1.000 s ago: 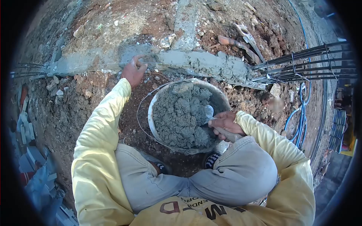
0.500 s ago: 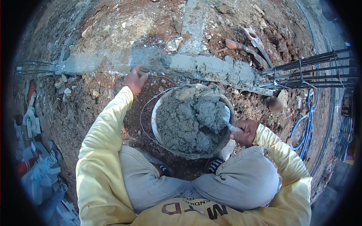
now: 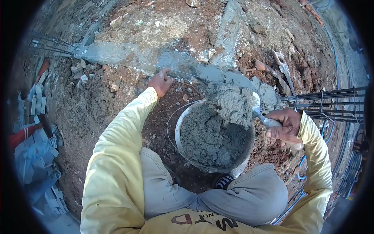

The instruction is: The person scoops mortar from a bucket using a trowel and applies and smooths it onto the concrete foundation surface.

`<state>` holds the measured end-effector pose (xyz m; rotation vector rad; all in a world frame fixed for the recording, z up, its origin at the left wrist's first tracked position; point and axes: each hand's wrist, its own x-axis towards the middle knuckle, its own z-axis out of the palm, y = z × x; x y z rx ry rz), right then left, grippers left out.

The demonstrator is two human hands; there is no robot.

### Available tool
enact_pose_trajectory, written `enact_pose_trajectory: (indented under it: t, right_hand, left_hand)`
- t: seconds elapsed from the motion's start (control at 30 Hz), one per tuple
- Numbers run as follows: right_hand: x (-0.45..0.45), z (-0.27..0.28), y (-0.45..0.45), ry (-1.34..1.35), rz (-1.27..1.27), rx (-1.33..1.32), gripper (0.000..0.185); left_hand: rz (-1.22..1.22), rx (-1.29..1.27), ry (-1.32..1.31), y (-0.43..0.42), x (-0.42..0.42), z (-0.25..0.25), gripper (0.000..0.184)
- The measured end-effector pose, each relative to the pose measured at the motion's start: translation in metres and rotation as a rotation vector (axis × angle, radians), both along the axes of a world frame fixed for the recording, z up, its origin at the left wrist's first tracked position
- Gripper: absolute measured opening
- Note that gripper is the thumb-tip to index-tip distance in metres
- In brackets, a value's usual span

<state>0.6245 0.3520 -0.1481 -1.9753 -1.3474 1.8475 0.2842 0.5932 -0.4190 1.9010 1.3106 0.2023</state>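
Observation:
My right hand [image 3: 286,126] is closed round the handle of a trowel [image 3: 256,103], held above the right rim of a round bucket [image 3: 178,134]. A large lump of wet grey mortar [image 3: 230,103] sits on the trowel's blade. More mortar [image 3: 208,138] fills much of the bucket, with a hollow on its right side. My left hand [image 3: 160,82] is by the near edge of the low mortar-covered strip [image 3: 177,62]. Its index finger reaches to a thin taut string [image 3: 134,61], thumb apart; whether it touches the string I cannot tell.
Steel reinforcing bars [image 3: 331,103] jut in at the right, near a blue hose [image 3: 337,74]. A wooden-handled tool [image 3: 269,70] lies beyond the strip. Stones and soil surround the bucket. At the left edge appears another person's red sleeve [image 3: 23,136] beside pale blocks [image 3: 48,158].
My right hand has lifted the trowel, loaded with mortar, up from the bucket toward the strip. The whole view has shifted; my left hand stays by the string.

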Motion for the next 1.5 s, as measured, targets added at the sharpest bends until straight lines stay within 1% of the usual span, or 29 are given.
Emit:
enact_pose_trajectory:
  t: [0.03, 0.07, 0.1, 0.13, 0.23, 0.27, 0.33, 0.4, 0.5, 0.53, 0.6, 0.63, 0.67, 0.73, 0.77, 0.83, 0.87, 0.93, 0.97, 1.03, 1.07, 1.13, 1.2, 1.27, 1.3, 1.33, 1.4, 1.47, 1.5]
  right_hand:
    - [-0.001, 0.001, 0.019, -0.008, 0.050, 0.004, 0.039]
    - [-0.006, -0.003, 0.035, 0.003, 0.035, 0.056, 0.043]
    - [-0.011, -0.015, 0.048, -0.005, 0.044, 0.188, 0.045]
    - [-0.021, -0.016, 0.070, -0.040, 0.115, 0.176, 0.047]
    - [-0.062, -0.042, 0.119, -0.572, 0.452, 0.452, 0.058]
    - [-0.070, -0.081, 0.131, -0.631, 0.436, 0.526, 0.053]
    - [-0.093, -0.123, 0.158, -0.758, 0.508, 0.517, 0.039]
    - [-0.103, -0.155, 0.174, -0.765, 0.454, 0.532, 0.038]
    - [-0.094, -0.145, 0.167, -0.713, 0.290, 0.729, 0.040]
    - [-0.081, -0.142, 0.172, -0.721, 0.270, 0.660, 0.046]
    - [-0.057, -0.120, 0.157, -0.683, 0.247, 0.630, 0.052]
    - [-0.053, -0.090, 0.135, -0.680, 0.166, 0.568, 0.057]
    - [-0.035, -0.087, 0.113, -0.520, 0.067, 0.595, 0.052]
    - [-0.006, -0.080, 0.063, -0.382, 0.152, 0.750, 0.045]
    - [0.008, -0.077, 0.038, -0.310, 0.197, 0.821, 0.043]
    - [0.020, -0.055, 0.000, -0.309, 0.297, 0.602, 0.038]
    - [0.026, -0.042, -0.019, -0.313, 0.350, 0.495, 0.036]
    - [0.025, -0.025, -0.032, -0.511, 0.487, 0.342, 0.037]
    - [0.013, -0.008, -0.024, -0.546, 0.479, 0.248, 0.033]
    - [0.012, -0.017, -0.024, -0.665, 0.558, 0.378, 0.029]
    - [-0.001, -0.018, -0.017, -0.832, 0.723, 0.510, 0.029]
    - [-0.028, -0.030, -0.009, -0.894, 0.865, 0.599, 0.027]
    - [-0.060, -0.063, -0.013, -1.012, 0.928, 0.705, 0.027]
    - [-0.075, -0.086, -0.027, -1.289, 1.059, 0.871, 0.029]
    - [-0.072, -0.087, -0.032, -1.250, 1.012, 0.897, 0.032]
    - [-0.062, -0.084, -0.036, -1.142, 1.061, 0.869, 0.033]
    - [-0.049, -0.072, -0.047, -0.974, 1.056, 0.739, 0.034]
    - [-0.024, -0.060, -0.054, -0.806, 1.131, 0.578, 0.033]
    - [-0.013, -0.049, -0.053, -0.777, 1.102, 0.495, 0.034]
  left_hand:
    - [0.009, -0.037, 0.005, -0.002, 0.000, 0.010, 0.052]
    - [0.017, -0.076, 0.010, -0.003, -0.003, 0.015, 0.052]
    - [0.044, -0.029, -0.021, 0.000, -0.010, -0.006, 0.052]
    - [0.047, 0.004, -0.018, -0.002, -0.014, -0.004, 0.052]
    - [0.074, 0.060, 0.006, -0.012, -0.026, 0.000, 0.051]
    - [0.092, 0.053, 0.016, -0.013, -0.029, -0.006, 0.050]
    - [0.113, 0.038, 0.016, -0.020, -0.034, -0.005, 0.050]
    - [0.122, 0.031, -0.004, -0.023, -0.041, 0.002, 0.051]
    - [0.171, -0.033, -0.146, -0.028, -0.051, -0.004, 0.045]
    - [0.183, -0.057, -0.171, -0.032, -0.054, -0.010, 0.044]
    - [0.203, -0.086, -0.224, -0.032, -0.062, -0.022, 0.042]
    - [0.211, -0.112, -0.308, -0.034, -0.063, -0.025, 0.040]
    - [0.204, -0.229, -0.292, -0.040, -0.062, -0.011, 0.042]
    - [0.182, -0.478, -0.264, -0.053, -0.048, 0.047, 0.046]
    - [0.163, -0.578, -0.246, -0.063, -0.041, 0.067, 0.049]
    - [0.124, -0.760, -0.201, -0.084, -0.033, 0.097, 0.057]
    - [0.043, -0.812, -0.160, -0.089, -0.029, 0.101, 0.061]
    - [-0.116, -0.909, -0.073, -0.100, -0.022, 0.108, 0.071]
    - [-0.148, -0.890, -0.050, -0.105, -0.017, 0.108, 0.072]
    - [-0.135, -0.923, -0.015, -0.104, -0.008, 0.106, 0.073]
    - [-0.124, -0.938, 0.000, -0.106, -0.004, 0.104, 0.073]
    - [-0.107, -0.870, -0.042, -0.110, -0.003, 0.097, 0.074]
    - [-0.103, -0.833, -0.050, -0.113, -0.005, 0.096, 0.074]
    - [-0.071, -0.855, -0.068, -0.117, -0.007, 0.090, 0.074]
    - [-0.057, -0.864, -0.080, -0.116, -0.006, 0.087, 0.073]
    - [-0.046, -0.859, -0.084, -0.116, -0.006, 0.085, 0.073]
    - [-0.019, -0.853, -0.093, -0.118, -0.007, 0.081, 0.072]
    - [-0.019, -0.854, -0.088, -0.120, -0.005, 0.085, 0.070]
    - [-0.025, -0.849, -0.088, -0.119, -0.002, 0.087, 0.070]
